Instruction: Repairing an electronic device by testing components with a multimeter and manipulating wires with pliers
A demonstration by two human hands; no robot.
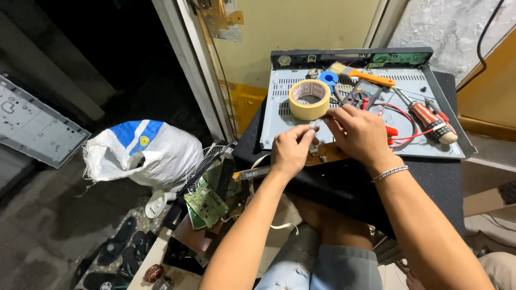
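Narrow brown circuit board (328, 154) under both hands, left hand (291, 152) and right hand (359, 133) pinching a small part (313, 125), tape roll (309, 99) just beyond.

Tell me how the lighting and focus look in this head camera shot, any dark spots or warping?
Head view: the tape roll and both hands, left hand and right hand, are evenly lit and sharp; the upper left doorway falls into deep shadow; wide-angle distortion bends the door frame and stretches the forearms toward the bottom edge.
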